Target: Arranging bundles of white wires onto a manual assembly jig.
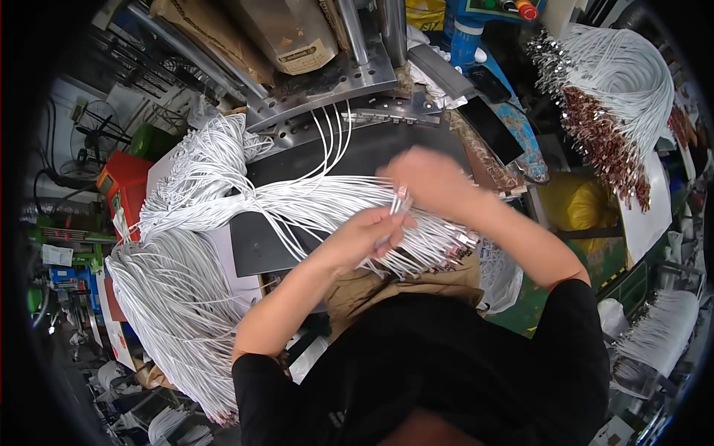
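Observation:
A large bundle of white cables (pixel 327 192) lies across a dark work surface in front of me, with small metal-tipped ends at its right. Over that bundle, my left hand (pixel 370 236) is closed, with a small pale piece with a reddish mark (pixel 399 199) pinched at its fingertips. The piece's exact kind is too small to tell. Just above and to the right, my right hand (pixel 431 180) is bent close to the piece. Motion smears its fingers, so its grip is unclear. Three loose white cables (pixel 336 141) curve up from the bundle toward the metal machine.
A perforated metal machine plate (pixel 320 95) with posts stands at the far side. More white cables hang at the left (pixel 175 305) and upper right (pixel 621 82). A dark phone-like slab (pixel 491 130) lies right of the work surface; a red box (pixel 123 192) stands left.

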`<state>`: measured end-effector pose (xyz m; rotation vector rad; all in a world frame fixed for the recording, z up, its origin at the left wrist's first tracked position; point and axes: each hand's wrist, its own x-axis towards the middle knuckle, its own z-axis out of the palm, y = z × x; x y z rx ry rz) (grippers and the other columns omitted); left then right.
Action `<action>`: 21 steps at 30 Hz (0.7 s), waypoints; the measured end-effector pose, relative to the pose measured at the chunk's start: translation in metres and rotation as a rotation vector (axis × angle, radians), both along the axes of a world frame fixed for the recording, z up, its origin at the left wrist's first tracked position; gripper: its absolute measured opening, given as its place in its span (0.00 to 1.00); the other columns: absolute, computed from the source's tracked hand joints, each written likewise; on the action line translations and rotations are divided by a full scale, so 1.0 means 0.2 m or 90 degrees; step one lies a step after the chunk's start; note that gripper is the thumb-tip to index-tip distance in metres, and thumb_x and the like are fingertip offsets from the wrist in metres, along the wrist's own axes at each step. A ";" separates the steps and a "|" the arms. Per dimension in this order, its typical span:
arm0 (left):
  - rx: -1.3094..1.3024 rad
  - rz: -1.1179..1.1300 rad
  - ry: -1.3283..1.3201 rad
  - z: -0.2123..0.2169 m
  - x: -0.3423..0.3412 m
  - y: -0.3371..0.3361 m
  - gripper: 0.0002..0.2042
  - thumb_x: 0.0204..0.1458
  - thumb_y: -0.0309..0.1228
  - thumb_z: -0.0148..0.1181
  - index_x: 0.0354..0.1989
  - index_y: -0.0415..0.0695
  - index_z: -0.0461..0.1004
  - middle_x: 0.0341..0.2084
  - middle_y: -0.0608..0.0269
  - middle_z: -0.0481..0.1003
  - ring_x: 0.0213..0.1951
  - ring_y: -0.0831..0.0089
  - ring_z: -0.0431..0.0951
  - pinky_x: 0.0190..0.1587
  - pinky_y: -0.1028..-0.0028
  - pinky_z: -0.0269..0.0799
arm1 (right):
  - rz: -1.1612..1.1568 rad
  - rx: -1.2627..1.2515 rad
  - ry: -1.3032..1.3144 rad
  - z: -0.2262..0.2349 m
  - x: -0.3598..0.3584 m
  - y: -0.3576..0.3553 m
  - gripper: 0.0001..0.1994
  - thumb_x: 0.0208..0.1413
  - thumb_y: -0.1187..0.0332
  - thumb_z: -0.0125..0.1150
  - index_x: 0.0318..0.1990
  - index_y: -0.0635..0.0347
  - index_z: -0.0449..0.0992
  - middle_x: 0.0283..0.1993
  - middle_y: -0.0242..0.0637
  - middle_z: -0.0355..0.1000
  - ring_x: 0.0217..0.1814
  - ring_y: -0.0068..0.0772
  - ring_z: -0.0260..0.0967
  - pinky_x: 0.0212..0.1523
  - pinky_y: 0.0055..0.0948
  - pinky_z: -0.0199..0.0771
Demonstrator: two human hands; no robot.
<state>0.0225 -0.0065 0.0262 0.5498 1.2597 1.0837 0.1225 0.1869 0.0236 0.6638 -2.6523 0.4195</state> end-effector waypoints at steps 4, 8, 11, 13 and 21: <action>0.015 0.059 0.036 0.01 0.00 0.11 0.16 0.67 0.41 0.50 0.50 0.40 0.75 0.26 0.71 0.73 0.21 0.87 0.63 0.22 0.84 0.54 | -0.433 -0.766 -0.129 0.05 -0.11 0.23 0.16 0.58 0.65 0.59 0.52 0.59 0.76 0.49 0.38 0.74 0.48 0.39 0.72 0.51 0.33 0.73; 0.098 0.109 0.253 -0.03 -0.10 0.23 0.17 0.67 0.40 0.50 0.54 0.39 0.73 0.28 0.69 0.76 0.21 0.85 0.63 0.23 0.83 0.56 | -0.032 -0.500 -0.255 0.02 -0.15 0.04 0.17 0.62 0.65 0.56 0.55 0.63 0.74 0.53 0.44 0.73 0.51 0.41 0.72 0.51 0.33 0.73; 0.134 0.168 0.247 -0.04 -0.26 0.33 0.18 0.67 0.39 0.50 0.56 0.37 0.71 0.31 0.65 0.78 0.23 0.83 0.66 0.26 0.82 0.61 | -0.349 -0.189 0.037 -0.09 -0.22 0.32 0.20 0.60 0.67 0.56 0.58 0.65 0.71 0.49 0.50 0.75 0.51 0.45 0.74 0.50 0.38 0.74; 0.113 0.260 0.029 -0.03 -0.35 0.34 0.19 0.66 0.38 0.50 0.58 0.36 0.69 0.35 0.60 0.80 0.26 0.81 0.72 0.30 0.82 0.68 | -0.367 -0.087 0.025 -0.17 -0.23 0.31 0.19 0.59 0.68 0.56 0.57 0.64 0.72 0.47 0.50 0.75 0.50 0.46 0.74 0.50 0.39 0.74; 0.037 0.234 -0.081 -0.06 -0.35 0.34 0.16 0.64 0.34 0.54 0.54 0.37 0.72 0.36 0.55 0.80 0.39 0.73 0.81 0.45 0.78 0.77 | -0.339 -0.115 0.056 -0.30 -0.27 0.29 0.16 0.54 0.69 0.57 0.49 0.63 0.76 0.34 0.46 0.74 0.37 0.43 0.73 0.41 0.38 0.73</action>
